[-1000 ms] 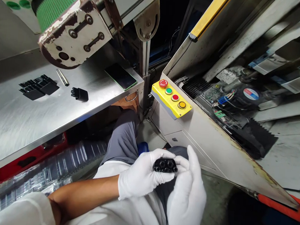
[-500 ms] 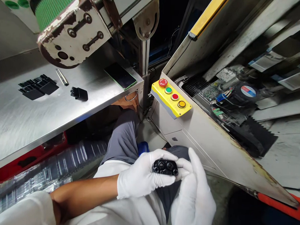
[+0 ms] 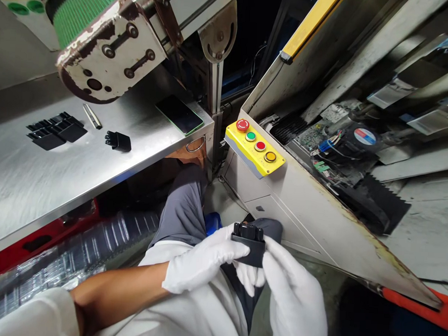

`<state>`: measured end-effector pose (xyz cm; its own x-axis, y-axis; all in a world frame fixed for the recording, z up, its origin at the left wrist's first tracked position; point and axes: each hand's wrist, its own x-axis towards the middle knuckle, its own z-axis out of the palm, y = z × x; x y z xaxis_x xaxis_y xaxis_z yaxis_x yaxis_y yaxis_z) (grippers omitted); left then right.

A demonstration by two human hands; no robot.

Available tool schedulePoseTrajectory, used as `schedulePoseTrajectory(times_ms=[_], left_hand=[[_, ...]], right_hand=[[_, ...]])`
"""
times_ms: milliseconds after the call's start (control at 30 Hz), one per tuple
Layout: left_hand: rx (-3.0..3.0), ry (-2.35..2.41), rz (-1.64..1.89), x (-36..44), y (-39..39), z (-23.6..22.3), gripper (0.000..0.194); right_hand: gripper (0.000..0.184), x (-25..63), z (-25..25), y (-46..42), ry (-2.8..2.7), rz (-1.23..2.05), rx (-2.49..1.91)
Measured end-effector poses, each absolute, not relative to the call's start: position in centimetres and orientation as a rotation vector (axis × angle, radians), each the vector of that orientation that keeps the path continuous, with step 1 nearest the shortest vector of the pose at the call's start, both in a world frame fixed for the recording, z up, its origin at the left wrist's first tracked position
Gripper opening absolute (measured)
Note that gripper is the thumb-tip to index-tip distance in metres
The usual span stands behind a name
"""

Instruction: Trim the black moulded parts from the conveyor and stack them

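Black plastic connector [image 3: 249, 244] sits pinched in the white-gloved fingers of the left hand [image 3: 201, 260] and right hand [image 3: 296, 300], near the steel surface [image 3: 78, 191]; an even grip steadies it.

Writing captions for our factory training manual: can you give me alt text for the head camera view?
The white-gloved left hand and right hand hold a black plastic connector block above the person's lap. To the left, a steel bench carries more black parts; ahead is a yellow push-button box.
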<state>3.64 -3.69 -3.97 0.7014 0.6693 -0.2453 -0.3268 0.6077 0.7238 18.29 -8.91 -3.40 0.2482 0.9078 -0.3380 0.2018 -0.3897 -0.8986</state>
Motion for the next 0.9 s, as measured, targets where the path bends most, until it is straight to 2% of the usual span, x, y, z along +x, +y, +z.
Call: schedulePoseTrajectory(times_ms=[333, 500, 567, 700, 800, 900], left_hand=[[0.679, 0.532, 0.633, 3.7, -3.9, -4.0, 0.038], [0.742, 0.564, 0.657, 2.9, -3.9, -5.0, 0.036], [0.963, 0.661, 0.703, 2.4, -3.8, -5.4, 0.038], [1.657, 0.801, 0.932, 1.6, -3.7, -6.2, 0.027], [1.876, 0.831, 1.147, 1.5, -3.9, -6.7, 0.038], [1.84, 0.792, 1.23, 1.3, -4.0, -6.6, 0.045]], right_hand=[[0.041, 18.2, -3.3, -9.1, -0.983, 1.214, -1.789], [0.034, 17.8, -3.3, -9.0, -0.997, 1.266, -1.756], [0.032, 17.9, -3.8, -9.0, -1.039, 1.251, -1.732], [0.026, 18.3, -5.5, -9.1, -1.157, 1.151, -1.558], [0.019, 18.0, -6.2, -9.1, -1.206, 1.07, -1.389], [0.022, 17.5, -6.2, -8.9, -1.189, 1.056, -1.225]])
